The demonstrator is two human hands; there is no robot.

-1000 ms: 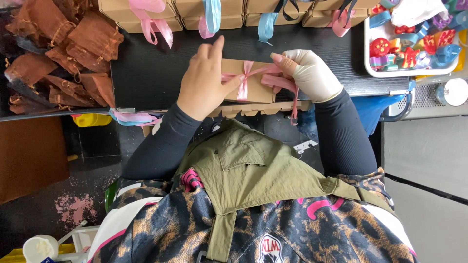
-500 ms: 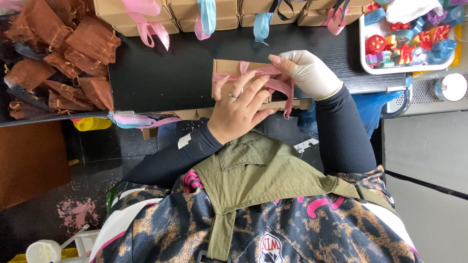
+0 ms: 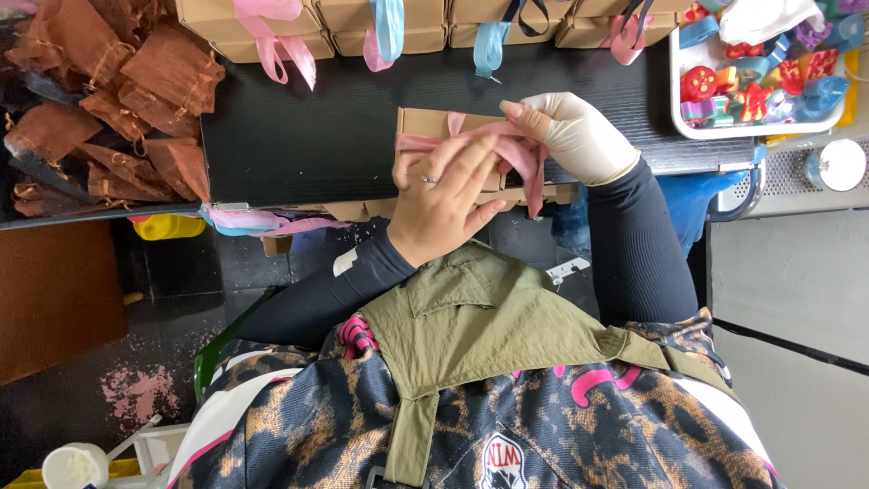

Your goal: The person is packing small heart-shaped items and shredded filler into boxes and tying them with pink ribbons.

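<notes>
Nearest the camera is the person's own front — an olive apron (image 3: 471,317) over a leopard-print top, with dark sleeves running up to both hands. At the lower left a small white cup (image 3: 74,465) stands on the floor.

The left hand (image 3: 441,204) is bare and wears a ring; it lies palm down over the near side of a small brown cardboard box (image 3: 425,124), fingers spread and slightly curled, their tips pressing on the pink ribbon (image 3: 507,145) that crosses the lid. The right hand (image 3: 575,136) wears a pale glove and sits at the box's right end, its fingers closed on the ribbon where the bands meet; a loose tail of ribbon hangs down past the table's front edge. The box rests flat on the black tabletop (image 3: 299,136), close to that edge, just in front of the person.

Left of the tabletop lies a heap of rust-brown organza pouches (image 3: 109,91). A bundle of pink and blue ribbons (image 3: 249,220) droops below the table's left front corner, beside something yellow.

Farther back — along the table's far edge — runs a row of finished cardboard boxes (image 3: 380,23) tied with pink, blue and dark ribbons. At the far right a white tray (image 3: 677,91) holds small colourful shaped pieces, red, blue and purple.
</notes>
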